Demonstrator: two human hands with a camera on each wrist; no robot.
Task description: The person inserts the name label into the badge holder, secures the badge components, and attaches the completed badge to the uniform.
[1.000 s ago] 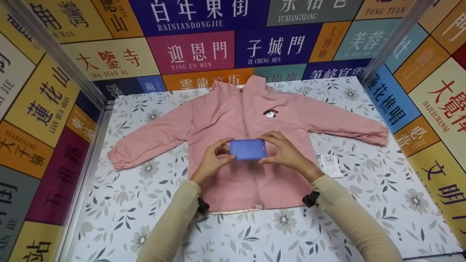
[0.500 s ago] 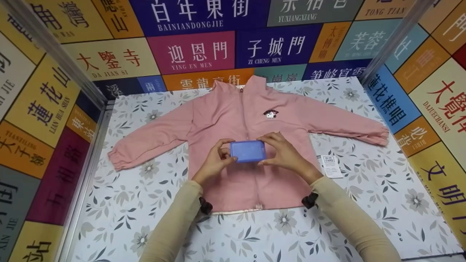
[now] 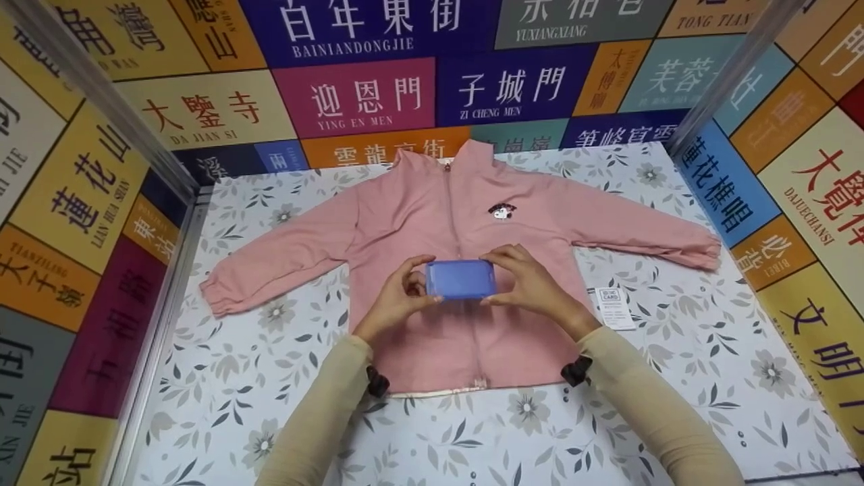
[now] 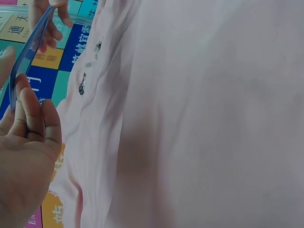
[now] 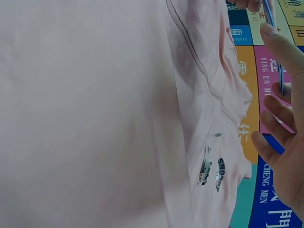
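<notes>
Both hands hold a thin blue translucent card holder [image 3: 461,279] above the middle of a pink zip-up jacket [image 3: 412,337]. My left hand [image 3: 395,297] pinches its left end between thumb and fingers. At the other end, my right hand [image 3: 533,287] pinches it with the thumb below and the index finger above. In the left wrist view the card holder [image 4: 29,52] appears nearly edge-on, with the left hand [image 4: 28,156] at its near end. The right wrist view shows only its narrow edge [image 5: 280,78] beside the right hand [image 5: 289,156].
The jacket lies flat, sleeves spread, on a white floral-patterned tabletop [image 3: 223,378]. A small white printed card [image 3: 613,309] lies right of the jacket, below its right sleeve [image 3: 641,226]. Colourful sign-printed panels [image 3: 358,94] enclose the table at the back and both sides.
The card holder has shifted and tilted slightly between the hands, which keep their pinch on both ends. The jacket and the white card stay where they were.
</notes>
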